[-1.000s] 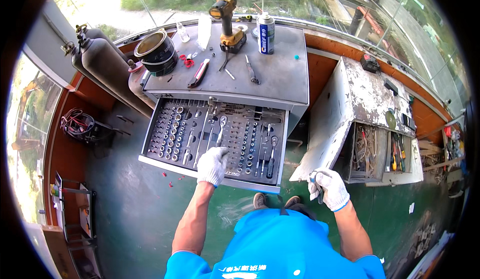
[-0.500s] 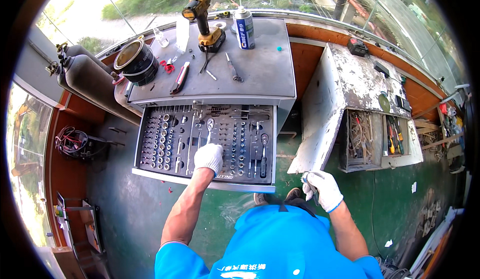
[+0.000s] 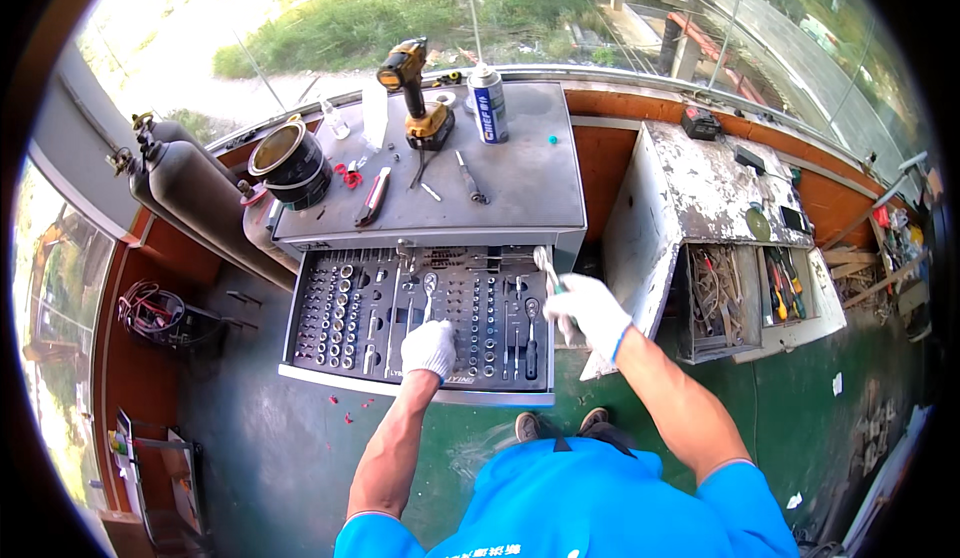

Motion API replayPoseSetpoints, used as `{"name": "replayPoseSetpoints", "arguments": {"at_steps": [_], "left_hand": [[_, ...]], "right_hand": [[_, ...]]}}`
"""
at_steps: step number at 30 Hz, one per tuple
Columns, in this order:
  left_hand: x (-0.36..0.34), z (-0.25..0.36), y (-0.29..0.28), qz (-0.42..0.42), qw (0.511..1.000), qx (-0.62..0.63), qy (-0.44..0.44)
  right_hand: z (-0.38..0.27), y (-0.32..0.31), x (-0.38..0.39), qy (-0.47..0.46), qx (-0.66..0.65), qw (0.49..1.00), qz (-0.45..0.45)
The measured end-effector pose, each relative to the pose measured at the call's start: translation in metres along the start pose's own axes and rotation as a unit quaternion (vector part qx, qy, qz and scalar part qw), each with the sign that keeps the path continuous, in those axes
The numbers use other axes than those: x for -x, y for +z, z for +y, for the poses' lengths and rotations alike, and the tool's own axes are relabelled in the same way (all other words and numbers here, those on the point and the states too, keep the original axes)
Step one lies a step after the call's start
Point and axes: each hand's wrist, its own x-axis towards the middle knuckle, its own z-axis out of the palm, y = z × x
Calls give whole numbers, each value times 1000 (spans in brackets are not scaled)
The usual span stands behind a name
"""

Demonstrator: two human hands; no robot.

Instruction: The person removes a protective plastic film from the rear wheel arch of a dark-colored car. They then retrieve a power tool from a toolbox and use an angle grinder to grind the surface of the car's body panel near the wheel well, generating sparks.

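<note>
Currently, left hand (image 3: 428, 349) is over front half of drawer (image 3: 500, 397), fingers curled at ratchet (image 3: 430, 284) lying inside; can't tell if gripping. Right hand (image 3: 592, 314) has fingers closed around metal tool (image 3: 543, 259) at drawer's right edge. Beyond drawer stands cordless drill (image 3: 415, 98).

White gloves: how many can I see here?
2. One white glove is on the left hand, over the open tool drawer; the other is on the right hand, by the drawer's right edge. Others could be hidden.
</note>
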Motion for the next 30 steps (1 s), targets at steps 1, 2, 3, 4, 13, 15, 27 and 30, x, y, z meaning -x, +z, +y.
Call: {"name": "replayPoseSetpoints", "arguments": {"at_steps": [1, 2, 3, 4, 13, 15, 27, 30], "left_hand": [[-2, 3, -1, -7, 1000, -4, 6], [-3, 2, -6, -14, 1000, -13, 10], [-5, 12, -19, -66, 998, -8, 1], [7, 17, -30, -20, 998, 67, 0], [124, 3, -32, -6, 525, 724, -448], [107, -19, 9, -53, 679, 680, -272], [-54, -80, 75, 2, 508, 814, -281], [-62, -18, 68, 55, 510, 785, -347]], "right_hand": [[-18, 3, -16, -22, 42, 999, -2], [-34, 7, -34, -72, 44, 996, -5], [-37, -3, -54, -161, 47, 986, 8], [-43, -9, -65, -179, 143, 971, 66], [125, -135, 86, 22, 117, 969, 216], [166, -143, 139, -39, -63, 958, 277], [330, -174, 337, 329, -22, 826, 457], [355, -156, 378, 298, -83, 812, 495]]}}
